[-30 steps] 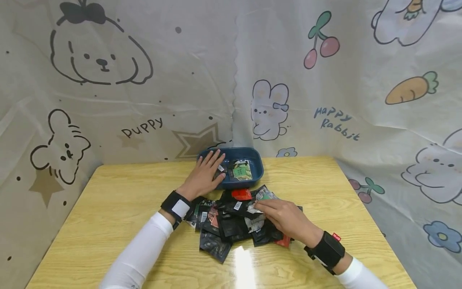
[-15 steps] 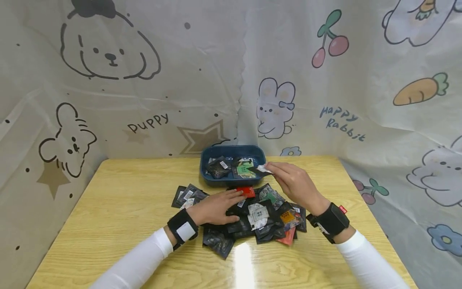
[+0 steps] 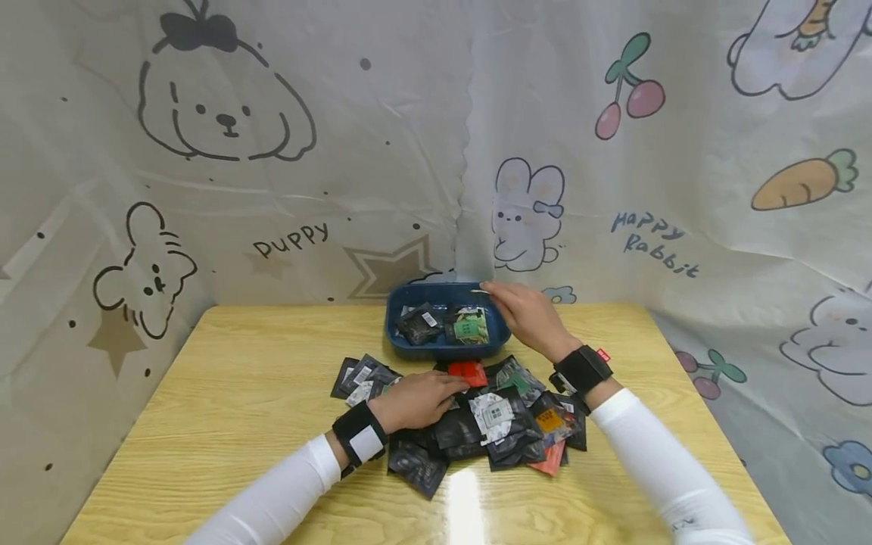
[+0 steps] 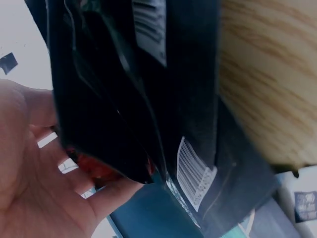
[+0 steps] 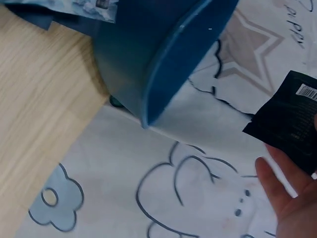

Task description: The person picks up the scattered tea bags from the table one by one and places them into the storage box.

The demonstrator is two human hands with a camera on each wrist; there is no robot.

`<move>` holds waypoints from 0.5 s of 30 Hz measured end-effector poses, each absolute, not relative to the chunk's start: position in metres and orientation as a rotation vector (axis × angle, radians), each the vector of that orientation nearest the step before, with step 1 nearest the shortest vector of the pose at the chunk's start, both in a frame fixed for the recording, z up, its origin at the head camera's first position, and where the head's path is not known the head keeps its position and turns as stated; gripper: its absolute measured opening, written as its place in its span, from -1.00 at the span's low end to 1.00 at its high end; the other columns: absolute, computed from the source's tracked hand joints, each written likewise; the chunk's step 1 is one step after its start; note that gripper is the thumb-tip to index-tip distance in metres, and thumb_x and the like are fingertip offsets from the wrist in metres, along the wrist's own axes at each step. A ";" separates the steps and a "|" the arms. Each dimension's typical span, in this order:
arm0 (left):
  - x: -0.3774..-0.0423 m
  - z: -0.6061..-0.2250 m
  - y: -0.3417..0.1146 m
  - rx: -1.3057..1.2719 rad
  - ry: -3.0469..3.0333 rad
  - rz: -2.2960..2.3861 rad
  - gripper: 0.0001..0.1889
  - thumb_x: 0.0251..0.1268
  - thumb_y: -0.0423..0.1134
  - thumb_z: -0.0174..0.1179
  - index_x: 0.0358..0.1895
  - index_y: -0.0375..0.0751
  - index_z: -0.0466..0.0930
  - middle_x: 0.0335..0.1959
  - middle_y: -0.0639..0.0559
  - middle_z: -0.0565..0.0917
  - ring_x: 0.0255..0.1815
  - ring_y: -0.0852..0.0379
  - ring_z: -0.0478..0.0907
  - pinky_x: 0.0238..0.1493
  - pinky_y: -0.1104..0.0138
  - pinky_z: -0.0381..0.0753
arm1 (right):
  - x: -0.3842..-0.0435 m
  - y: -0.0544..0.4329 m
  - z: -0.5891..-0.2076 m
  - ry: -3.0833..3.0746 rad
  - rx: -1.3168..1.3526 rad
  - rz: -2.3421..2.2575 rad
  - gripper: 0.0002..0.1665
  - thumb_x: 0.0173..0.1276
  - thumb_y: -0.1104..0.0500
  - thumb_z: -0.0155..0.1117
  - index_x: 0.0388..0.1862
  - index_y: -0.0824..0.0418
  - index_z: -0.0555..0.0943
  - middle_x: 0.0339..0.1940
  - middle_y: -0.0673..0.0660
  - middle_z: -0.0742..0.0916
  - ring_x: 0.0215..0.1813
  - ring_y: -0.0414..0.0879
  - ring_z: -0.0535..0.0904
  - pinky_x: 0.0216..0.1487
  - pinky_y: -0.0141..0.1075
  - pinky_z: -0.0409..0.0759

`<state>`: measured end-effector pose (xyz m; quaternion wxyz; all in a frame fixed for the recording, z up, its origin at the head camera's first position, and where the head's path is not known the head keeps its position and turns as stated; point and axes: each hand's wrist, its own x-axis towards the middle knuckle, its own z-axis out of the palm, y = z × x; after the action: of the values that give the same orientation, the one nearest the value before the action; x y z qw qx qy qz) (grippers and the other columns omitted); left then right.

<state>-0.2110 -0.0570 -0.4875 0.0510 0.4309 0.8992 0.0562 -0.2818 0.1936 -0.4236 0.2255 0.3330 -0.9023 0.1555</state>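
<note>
Over the back right of the blue bin point(image 3: 446, 353), my right hand point(image 3: 531, 314) pinches a small flat packet. The packet shows edge-on in the head view; in the right wrist view it is a black packet point(image 5: 291, 111) with a white barcode label. My left hand point(image 3: 417, 400) lies on the pile of packets point(image 3: 463, 428), fingertips at a red packet point(image 3: 468, 373). Black barcoded packets point(image 4: 183, 119) cover part of that hand in the left wrist view. Inside the bin lie a black packet point(image 3: 420, 324) and a green-labelled packet point(image 3: 470, 326).
Several dark packets point(image 3: 364, 377) fan out at the pile's left. On its right are an orange-labelled packet point(image 3: 552, 420) and a red one point(image 3: 550, 459). The wooden table point(image 3: 259, 378) ends at a printed cloth backdrop point(image 3: 381, 189) right behind the bin.
My left hand went from the bin down to the pile. My right hand took a packet from the pile and lifted it over to the bin's back right, turning it edge-on.
</note>
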 end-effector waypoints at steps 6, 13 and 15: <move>-0.208 -0.488 -0.057 1.332 2.756 0.227 -0.62 0.55 -0.13 0.05 0.34 0.01 0.54 0.24 0.03 0.65 0.14 0.08 0.66 0.12 0.20 0.68 | -0.289 0.192 -0.446 -2.813 0.902 0.401 -0.42 0.55 0.01 0.12 0.48 0.11 0.41 0.48 0.24 0.47 0.36 0.21 0.51 0.37 0.09 0.48; -0.208 -0.485 -0.069 1.317 2.772 0.344 -0.64 0.56 -0.23 0.03 0.32 -0.07 0.54 0.15 0.03 0.70 0.04 0.11 0.69 0.06 0.24 0.69 | -0.272 0.195 -0.453 -2.844 0.935 0.369 -0.35 0.50 0.01 0.20 0.51 0.12 0.36 0.51 0.28 0.42 0.41 0.25 0.46 0.40 0.12 0.45; -0.207 -0.482 -0.074 1.318 2.764 0.369 -0.63 0.55 -0.26 0.04 0.33 -0.10 0.52 0.16 0.02 0.70 0.04 0.12 0.69 0.06 0.25 0.69 | -0.262 0.197 -0.454 -2.828 0.965 0.331 -0.33 0.50 -0.02 0.20 0.52 0.11 0.35 0.51 0.29 0.42 0.41 0.26 0.44 0.40 0.11 0.44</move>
<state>-0.2073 -0.0738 -0.4819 0.0285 0.4271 0.8958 0.1195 -0.2621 0.1967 -0.4544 0.0674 0.3202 -0.9385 0.1098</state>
